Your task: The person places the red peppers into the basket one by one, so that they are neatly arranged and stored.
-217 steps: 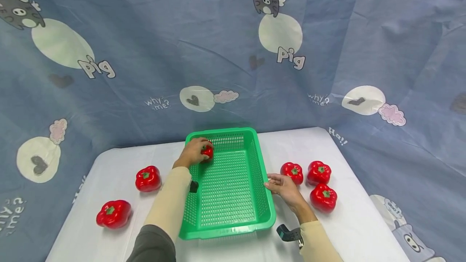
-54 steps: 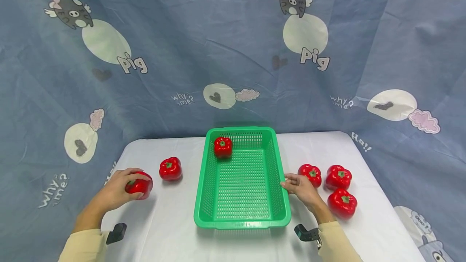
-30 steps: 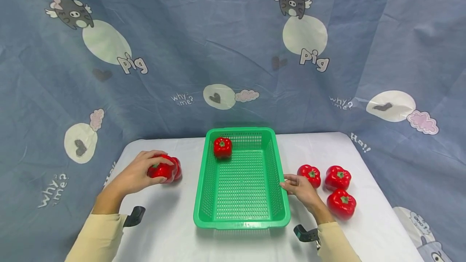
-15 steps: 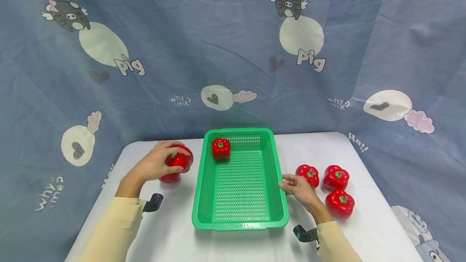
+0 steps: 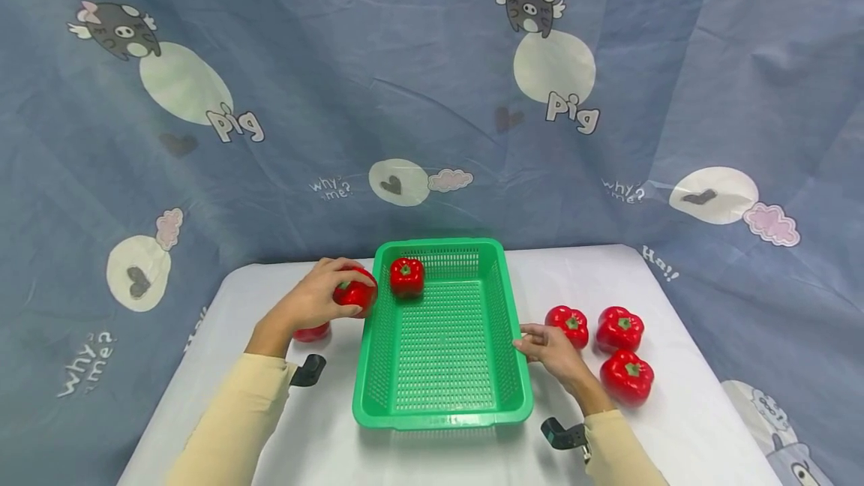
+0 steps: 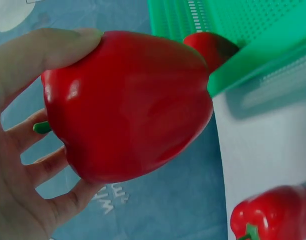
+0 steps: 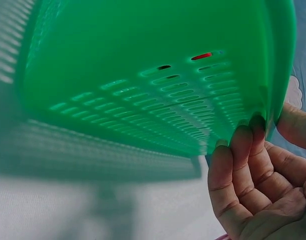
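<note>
My left hand [image 5: 313,298] holds a glossy red bell pepper [image 5: 356,295] at the left rim of the green basket [image 5: 442,421]. In the left wrist view the thumb lies on one side of this pepper [image 6: 128,107] and the fingers reach round the other, its green stem toward the palm. Another red bell pepper [image 5: 407,277] sits inside the basket's back left corner. With thumb and fingertips my right hand [image 5: 550,352] pinches the basket's right rim. The right wrist view shows the fingertips against the basket's outer slotted wall [image 7: 167,105].
Behind the left forearm a red bell pepper [image 5: 312,333] rests on the white tabletop [image 5: 317,441], partly hidden. Three more stand right of the basket: one pepper [image 5: 568,326] near my right hand, a pepper [image 5: 619,329] farther right and a pepper [image 5: 628,377] in front. A blue printed cloth [image 5: 432,96] hangs behind.
Earlier my left hand was at the pepper in the basket corner. Since then it has taken the front left pepper and carried it right and back to the basket rim. The right hand stays put.
</note>
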### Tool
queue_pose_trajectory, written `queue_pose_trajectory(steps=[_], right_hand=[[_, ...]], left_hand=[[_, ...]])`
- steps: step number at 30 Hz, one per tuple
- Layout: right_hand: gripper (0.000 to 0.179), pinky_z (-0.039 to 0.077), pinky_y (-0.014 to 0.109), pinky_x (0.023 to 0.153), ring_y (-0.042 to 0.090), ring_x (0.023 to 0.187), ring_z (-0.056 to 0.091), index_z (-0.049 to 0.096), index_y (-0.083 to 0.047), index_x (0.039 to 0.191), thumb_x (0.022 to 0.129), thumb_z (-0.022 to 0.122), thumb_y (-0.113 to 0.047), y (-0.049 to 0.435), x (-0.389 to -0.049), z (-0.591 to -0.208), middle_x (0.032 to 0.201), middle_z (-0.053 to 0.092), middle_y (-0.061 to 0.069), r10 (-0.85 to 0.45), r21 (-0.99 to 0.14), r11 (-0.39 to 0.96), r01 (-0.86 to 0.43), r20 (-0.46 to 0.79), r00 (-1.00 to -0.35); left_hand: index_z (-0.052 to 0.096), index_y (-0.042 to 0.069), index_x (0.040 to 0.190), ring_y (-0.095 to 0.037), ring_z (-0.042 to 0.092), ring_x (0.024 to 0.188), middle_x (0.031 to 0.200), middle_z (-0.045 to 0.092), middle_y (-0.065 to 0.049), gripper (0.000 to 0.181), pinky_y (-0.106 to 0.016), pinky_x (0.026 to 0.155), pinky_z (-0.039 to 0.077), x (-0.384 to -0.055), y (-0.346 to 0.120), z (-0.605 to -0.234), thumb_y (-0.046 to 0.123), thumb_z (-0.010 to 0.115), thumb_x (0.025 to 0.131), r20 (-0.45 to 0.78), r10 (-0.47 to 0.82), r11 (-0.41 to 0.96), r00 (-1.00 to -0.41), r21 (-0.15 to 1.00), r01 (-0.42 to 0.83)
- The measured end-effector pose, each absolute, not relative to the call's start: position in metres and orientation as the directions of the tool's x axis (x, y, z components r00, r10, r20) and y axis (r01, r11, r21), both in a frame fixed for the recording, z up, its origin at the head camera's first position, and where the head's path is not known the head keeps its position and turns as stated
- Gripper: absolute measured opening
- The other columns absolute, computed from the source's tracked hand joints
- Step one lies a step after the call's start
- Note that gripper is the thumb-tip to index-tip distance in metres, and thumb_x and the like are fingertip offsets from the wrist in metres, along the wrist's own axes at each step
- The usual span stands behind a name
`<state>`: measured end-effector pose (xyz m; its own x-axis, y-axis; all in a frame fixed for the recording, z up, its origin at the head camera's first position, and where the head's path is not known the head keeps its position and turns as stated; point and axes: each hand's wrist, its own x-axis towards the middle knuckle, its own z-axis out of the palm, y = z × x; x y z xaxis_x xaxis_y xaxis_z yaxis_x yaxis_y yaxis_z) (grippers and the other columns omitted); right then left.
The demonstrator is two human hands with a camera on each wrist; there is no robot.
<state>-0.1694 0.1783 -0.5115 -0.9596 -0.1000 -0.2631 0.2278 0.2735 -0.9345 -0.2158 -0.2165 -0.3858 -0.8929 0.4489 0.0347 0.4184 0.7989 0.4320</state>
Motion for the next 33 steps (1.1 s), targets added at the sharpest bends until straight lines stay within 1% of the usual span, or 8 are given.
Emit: queue_pose_trajectory(steps=[5,11,17,22,27,33], right_hand=[[0.045,0.054,0.043,0.089,0.021,0.082,0.067,0.053,0.005,0.131,0.092,0.065,-0.013,0.179,-0.170,-0.512,0.088,0.069,0.008,-0.106,-0.934,0.275,0.227,-0.264,-0.959],[0.045,0.053,0.045,0.091,0.021,0.082,0.067,0.053,0.005,0.131,0.092,0.065,-0.014,0.180,-0.169,-0.510,0.088,0.069,0.009,-0.108,-0.938,0.273,0.212,-0.249,-0.962],[0.046,0.054,0.043,0.088,0.021,0.081,0.066,0.053,0.006,0.132,0.092,0.065,-0.014,0.178,-0.169,-0.508,0.087,0.069,0.009,-0.109,-0.938,0.269,0.218,-0.254,-0.961],[0.046,0.053,0.044,0.090,0.021,0.081,0.067,0.053,0.005,0.131,0.092,0.065,-0.014,0.178,-0.169,-0.510,0.086,0.070,0.007,-0.096,-0.935,0.276,0.221,-0.256,-0.962],[0.046,0.053,0.044,0.090,0.021,0.081,0.067,0.053,0.005,0.131,0.092,0.065,-0.014,0.179,-0.170,-0.511,0.086,0.069,0.007,-0.101,-0.935,0.281,0.215,-0.252,-0.962],[0.045,0.054,0.043,0.088,0.021,0.082,0.067,0.054,0.005,0.131,0.092,0.065,-0.013,0.179,-0.170,-0.509,0.088,0.069,0.008,-0.098,-0.937,0.269,0.222,-0.256,-0.962]], left_hand=[[0.070,0.017,0.114,-0.034,0.041,0.118,0.131,0.052,-0.013,0.038,-0.049,0.083,0.056,-0.219,-0.204,-0.386,0.016,0.079,0.077,0.055,0.483,0.781,-0.874,0.423,0.458],[0.070,0.020,0.113,-0.033,0.041,0.116,0.131,0.052,-0.013,0.036,-0.048,0.085,0.054,-0.225,-0.191,-0.391,0.016,0.077,0.078,0.040,0.510,0.780,-0.859,0.400,0.481],[0.070,0.019,0.113,-0.033,0.041,0.117,0.131,0.052,-0.014,0.037,-0.045,0.083,0.055,-0.230,-0.177,-0.398,0.018,0.079,0.077,-0.016,0.511,0.796,-0.860,0.387,0.466],[0.070,0.019,0.114,-0.033,0.042,0.117,0.130,0.053,-0.013,0.038,-0.044,0.081,0.057,-0.235,-0.166,-0.404,0.019,0.080,0.077,-0.043,0.495,0.818,-0.868,0.361,0.448],[0.070,0.020,0.114,-0.032,0.043,0.117,0.129,0.054,-0.009,0.037,-0.044,0.080,0.056,-0.241,-0.160,-0.413,0.021,0.079,0.078,-0.072,0.483,0.831,-0.873,0.351,0.431],[0.070,0.022,0.113,-0.034,0.042,0.120,0.131,0.052,-0.010,0.038,-0.046,0.080,0.056,-0.246,-0.148,-0.421,0.022,0.080,0.077,-0.105,0.467,0.847,-0.878,0.338,0.410]])
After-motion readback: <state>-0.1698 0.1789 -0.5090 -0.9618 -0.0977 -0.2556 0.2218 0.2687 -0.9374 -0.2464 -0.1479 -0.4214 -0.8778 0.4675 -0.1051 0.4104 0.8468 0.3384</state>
